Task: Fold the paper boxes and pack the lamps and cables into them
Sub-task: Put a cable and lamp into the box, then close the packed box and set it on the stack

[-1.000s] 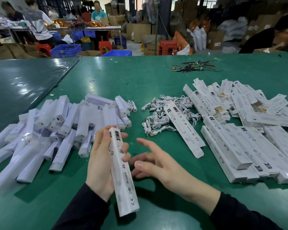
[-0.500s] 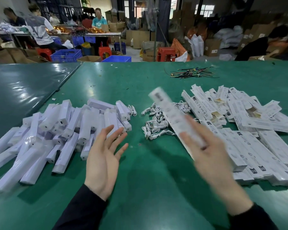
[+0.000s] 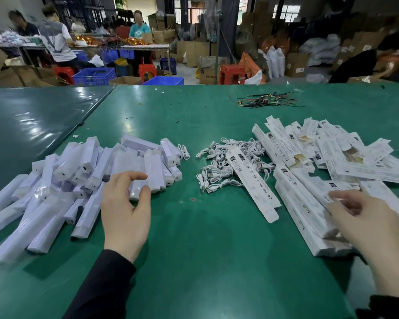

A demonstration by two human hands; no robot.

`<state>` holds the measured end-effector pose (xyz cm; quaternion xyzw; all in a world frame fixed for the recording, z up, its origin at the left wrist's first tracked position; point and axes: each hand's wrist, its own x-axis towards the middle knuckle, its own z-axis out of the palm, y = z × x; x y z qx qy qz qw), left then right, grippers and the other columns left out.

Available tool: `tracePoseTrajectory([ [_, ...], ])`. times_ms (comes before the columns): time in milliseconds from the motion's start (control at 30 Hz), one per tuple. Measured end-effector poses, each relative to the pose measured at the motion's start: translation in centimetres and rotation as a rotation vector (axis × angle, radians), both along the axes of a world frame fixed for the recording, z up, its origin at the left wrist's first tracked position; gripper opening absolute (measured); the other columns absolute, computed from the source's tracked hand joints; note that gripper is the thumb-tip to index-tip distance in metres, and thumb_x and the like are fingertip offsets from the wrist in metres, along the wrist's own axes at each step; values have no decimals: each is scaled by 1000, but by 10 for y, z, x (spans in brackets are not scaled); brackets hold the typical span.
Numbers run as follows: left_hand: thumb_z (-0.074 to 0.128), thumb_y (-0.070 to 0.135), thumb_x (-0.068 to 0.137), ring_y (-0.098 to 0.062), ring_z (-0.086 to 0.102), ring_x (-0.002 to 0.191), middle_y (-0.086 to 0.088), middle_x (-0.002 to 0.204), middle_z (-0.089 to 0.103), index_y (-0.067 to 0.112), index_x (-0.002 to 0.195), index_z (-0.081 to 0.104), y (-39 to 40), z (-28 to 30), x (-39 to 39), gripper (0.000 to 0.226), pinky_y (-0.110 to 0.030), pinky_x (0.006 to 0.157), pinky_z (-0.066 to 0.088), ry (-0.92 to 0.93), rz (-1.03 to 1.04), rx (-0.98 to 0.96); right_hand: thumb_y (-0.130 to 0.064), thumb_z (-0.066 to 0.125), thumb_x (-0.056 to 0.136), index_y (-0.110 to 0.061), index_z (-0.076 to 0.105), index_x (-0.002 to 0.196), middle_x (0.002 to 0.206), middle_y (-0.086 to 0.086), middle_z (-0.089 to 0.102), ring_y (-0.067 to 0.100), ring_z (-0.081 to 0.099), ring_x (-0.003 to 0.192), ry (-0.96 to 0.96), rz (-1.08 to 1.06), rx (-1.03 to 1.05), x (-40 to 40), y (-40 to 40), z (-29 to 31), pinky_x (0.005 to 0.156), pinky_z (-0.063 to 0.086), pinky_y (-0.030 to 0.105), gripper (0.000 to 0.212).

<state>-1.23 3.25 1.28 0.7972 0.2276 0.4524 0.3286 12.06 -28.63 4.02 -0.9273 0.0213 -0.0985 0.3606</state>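
The left hand (image 3: 124, 210) hangs over the near edge of the pile of wrapped lamps (image 3: 78, 180), its thumb and fingers apart and curved around nothing yet. The right hand (image 3: 364, 224) is blurred over the packed boxes (image 3: 309, 217) on the right; I cannot tell if it holds one. The lamps look light and stiff, but their plastic wrap is probably slippery, so a grip around the middle of one bar seems safest. The white cables (image 3: 226, 166) lie in small soft coils between the two piles, easy to pinch. A flat box (image 3: 253, 180) lies across them. Farther right, several open boxes (image 3: 300, 157) show brown insides; what they contain is not visible.
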Motion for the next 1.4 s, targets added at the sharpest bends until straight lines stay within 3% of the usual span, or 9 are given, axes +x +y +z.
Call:
tracePoseTrajectory([
  [100, 62, -7, 83, -21, 51, 99, 4, 102, 58, 15, 95, 62, 1, -4, 0, 25, -14, 77, 31, 63, -6, 110, -31, 67, 86, -28, 71, 99, 113, 7, 62, 33, 61, 102, -156, -38, -37, -1, 6, 5, 99, 40, 53, 14],
  [233, 64, -8, 81, -21, 49, 101, 2, 101, 60, 12, 94, 65, -4, -8, 1, 23, -19, 82, 29, 111, -37, 163, -13, 67, 87, -20, 68, 108, 104, -3, 61, 18, 57, 99, -453, 213, 77, -14, 41, 22, 95, 37, 32, 22],
  [367, 62, -2, 83, -22, 51, 101, 2, 99, 61, 13, 90, 65, -8, -8, 1, 17, -23, 83, 32, 79, -55, 164, -17, 62, 92, -20, 44, 141, 131, 3, 50, 13, 49, 107, -233, 566, -228, -3, 92, 9, 93, 36, 26, 52],
  [467, 55, 5, 80, -19, 52, 97, 4, 94, 62, 13, 87, 64, -16, -6, 0, 14, -17, 85, 35, 19, -94, 173, -28, 57, 96, -17, 18, 151, 147, 15, 33, 28, 40, 128, -72, 551, -399, 12, 112, -13, 102, 38, 36, 69],
  [667, 49, 17, 83, -16, 55, 94, 6, 91, 63, 11, 83, 66, -30, -9, 2, 18, -15, 88, 37, -16, -226, 209, -19, 54, 97, -13, 21, 150, 137, 20, 42, 32, 42, 122, -128, 446, -437, 26, 109, -33, 98, 38, 38, 62],
  [833, 62, 21, 81, -7, 62, 97, 12, 94, 68, 21, 91, 67, -38, -9, 3, 11, -22, 84, 48, -45, -326, -51, -15, 69, 89, -15, 37, 146, 130, -1, 53, 12, 50, 118, -301, 590, 19, 8, 108, -19, 96, 35, 11, 65],
  [967, 78, 32, 71, -14, 65, 110, 2, 112, 72, 17, 116, 62, -40, -5, 6, 51, -25, 92, 52, -76, -585, -641, -3, 79, 78, -30, 61, 120, 110, -8, 72, 6, 67, 100, 116, 949, 548, -29, 125, -12, 88, 53, 21, 53],
  [1200, 77, 29, 67, -27, 71, 100, -14, 103, 75, 9, 114, 61, -36, 1, 6, 53, -32, 82, 58, -128, -616, -855, -1, 82, 72, -16, 66, 111, 96, -12, 71, 9, 70, 81, 355, 1030, 526, -50, 134, -26, 74, 55, 24, 44],
  [1400, 70, 18, 75, -29, 73, 89, -18, 97, 74, 6, 110, 60, -35, 0, 6, 38, -27, 68, 58, -136, -633, -901, -1, 84, 70, -18, 64, 107, 102, 8, 69, 19, 70, 77, 448, 1023, 568, -51, 136, -28, 80, 58, 39, 45],
])
